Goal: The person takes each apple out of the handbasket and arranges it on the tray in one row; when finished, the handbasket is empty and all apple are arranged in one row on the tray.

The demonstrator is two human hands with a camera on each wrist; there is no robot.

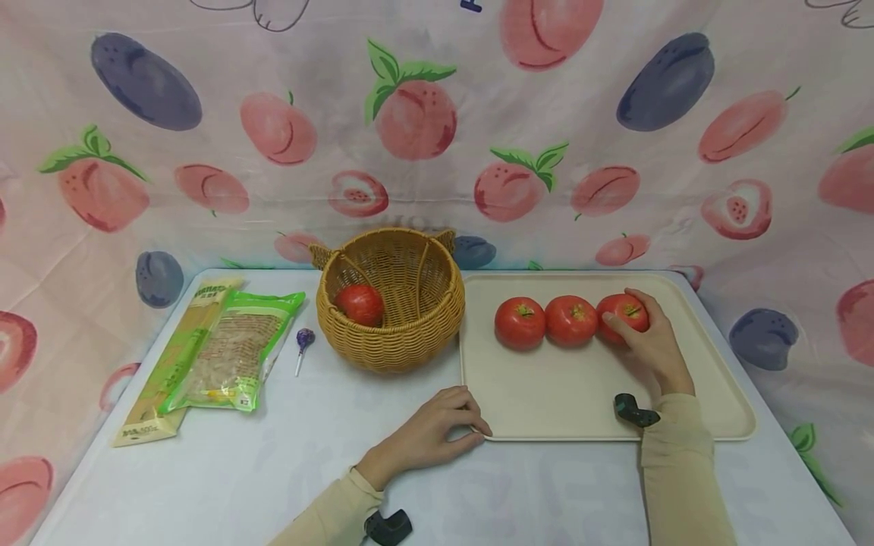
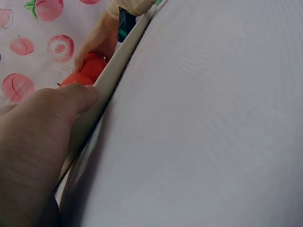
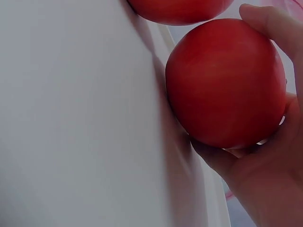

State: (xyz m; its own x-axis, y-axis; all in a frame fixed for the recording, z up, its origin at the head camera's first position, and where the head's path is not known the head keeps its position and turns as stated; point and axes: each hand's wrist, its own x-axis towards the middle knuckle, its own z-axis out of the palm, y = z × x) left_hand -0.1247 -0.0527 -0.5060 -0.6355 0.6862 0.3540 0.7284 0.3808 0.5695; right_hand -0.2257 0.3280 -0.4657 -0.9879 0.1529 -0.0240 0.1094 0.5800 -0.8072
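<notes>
Three red apples stand in a row on the upper part of a cream tray (image 1: 546,398): a left apple (image 1: 520,324), a middle apple (image 1: 570,321) and a right apple (image 1: 620,312). My right hand (image 1: 652,341) holds the right apple, thumb on its near side and fingers around its far side. In the right wrist view this apple (image 3: 225,85) sits low against the tray, close to its neighbour (image 3: 182,7). My left hand (image 1: 440,425) rests at the tray's front left corner, fingertips touching the rim; the left wrist view shows its thumb (image 2: 85,97) along the edge.
A wicker basket (image 1: 389,349) with one red apple (image 1: 360,305) inside stands left of the tray. Farther left lie a lollipop (image 1: 304,339), a green-edged clear food bag (image 1: 228,353) and a long yellow-green packet (image 1: 146,413). A fruit-print cloth (image 1: 423,197) hangs behind.
</notes>
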